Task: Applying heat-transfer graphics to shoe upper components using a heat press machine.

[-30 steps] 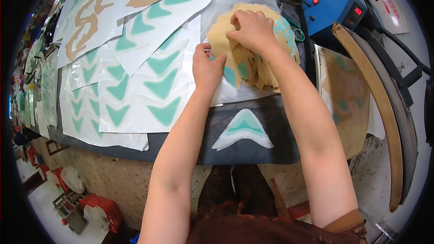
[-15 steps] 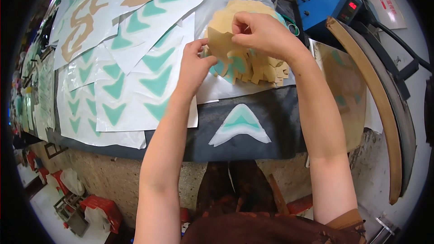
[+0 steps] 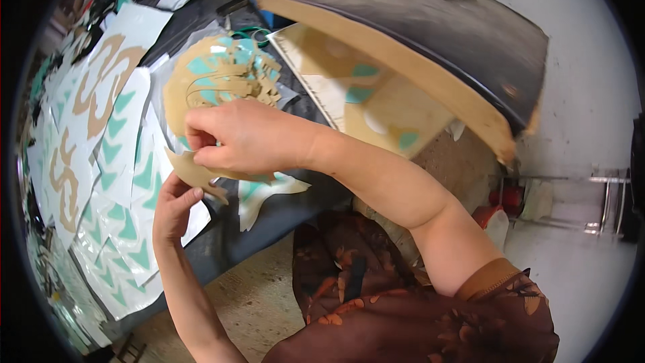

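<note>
A thin tan cut-out piece (image 3: 191,171) is stretched between my two hands over the near side of the table. My left hand (image 3: 176,207) pinches its lower edge between thumb and fingers. From above, my right hand (image 3: 252,136) closes thumb against forefinger at the piece's upper edge. Just beyond lies a pile of tan cut pieces (image 3: 177,87) with teal patches and narrow strips. White-and-teal V-shaped pieces (image 3: 277,191) rest on the black table cover, beneath and right of my right wrist.
White sheets (image 3: 138,228) with teal V shapes and tan curved shapes overlap on the left. A heat press with a raised dark upper plate (image 3: 430,33) juts out at right, above a flat bed (image 3: 420,111) bearing tan and teal pieces. Green-handled scissors (image 3: 254,32) lie behind the pile.
My view has swung right, bringing the press and its bed further in. Both hands have come nearer, off the pile, with the tan piece between them.
</note>
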`<state>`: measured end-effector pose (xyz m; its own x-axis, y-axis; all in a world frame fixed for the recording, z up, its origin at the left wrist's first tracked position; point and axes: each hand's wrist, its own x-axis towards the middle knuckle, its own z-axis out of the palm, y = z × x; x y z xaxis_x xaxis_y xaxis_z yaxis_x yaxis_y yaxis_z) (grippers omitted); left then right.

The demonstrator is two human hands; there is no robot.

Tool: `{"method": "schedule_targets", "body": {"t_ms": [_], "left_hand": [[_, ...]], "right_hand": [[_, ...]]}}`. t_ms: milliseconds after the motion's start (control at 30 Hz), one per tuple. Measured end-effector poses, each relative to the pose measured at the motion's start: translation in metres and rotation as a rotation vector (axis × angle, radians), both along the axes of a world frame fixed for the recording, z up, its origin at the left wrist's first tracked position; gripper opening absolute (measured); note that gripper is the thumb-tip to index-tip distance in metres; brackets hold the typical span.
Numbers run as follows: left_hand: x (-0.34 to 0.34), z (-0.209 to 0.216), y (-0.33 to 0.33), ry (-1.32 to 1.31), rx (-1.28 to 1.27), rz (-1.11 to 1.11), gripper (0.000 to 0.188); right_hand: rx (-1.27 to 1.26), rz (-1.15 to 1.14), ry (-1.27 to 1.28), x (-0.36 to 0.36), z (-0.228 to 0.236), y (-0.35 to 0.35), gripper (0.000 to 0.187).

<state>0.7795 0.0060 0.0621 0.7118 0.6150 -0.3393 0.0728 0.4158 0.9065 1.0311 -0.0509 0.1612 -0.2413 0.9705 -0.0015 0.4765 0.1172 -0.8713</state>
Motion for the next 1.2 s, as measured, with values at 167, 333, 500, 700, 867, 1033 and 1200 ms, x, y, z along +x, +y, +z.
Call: {"method": "schedule_targets", "body": {"t_ms": [167, 333, 500, 700, 867, 1033, 1200], "left_hand": [[0.044, 0.017, -0.031, -0.098, -0.140, -0.122, 0.028], [0.132, 0.039, -0.052, -0.041, -0.056, -0.197, 0.041], [0.217, 0.019, -0.034, 0.063, 0.020, -0.381, 0.043], [0.345, 0.015, -0.050, 0.253, 0.323, -0.345, 0.031], [0.438, 0.022, -0.080, 0.280, 0.380, -0.470, 0.027], [0.476, 0.006, -0.093, 0.395, 0.624, -0.400, 0.023], [0.485, -0.001, -0.095, 0.529, 0.853, -0.330, 0.020]], "right_hand": [[-0.068, -0.135, 0.293, 0.058, -0.012, -0.068, 0.017], [0.034, -0.379, 0.427, 0.129, -0.037, -0.135, 0.024], [-0.067, -0.467, 0.759, 0.199, -0.050, -0.163, 0.028], [-0.303, -0.745, 0.600, 0.295, -0.060, -0.202, 0.016], [-0.265, -0.840, 0.561, 0.351, -0.092, -0.223, 0.015], [-0.222, -0.974, -0.001, 0.375, -0.100, -0.226, 0.018], [-0.170, -0.979, -0.223, 0.386, -0.103, -0.223, 0.018]]}}
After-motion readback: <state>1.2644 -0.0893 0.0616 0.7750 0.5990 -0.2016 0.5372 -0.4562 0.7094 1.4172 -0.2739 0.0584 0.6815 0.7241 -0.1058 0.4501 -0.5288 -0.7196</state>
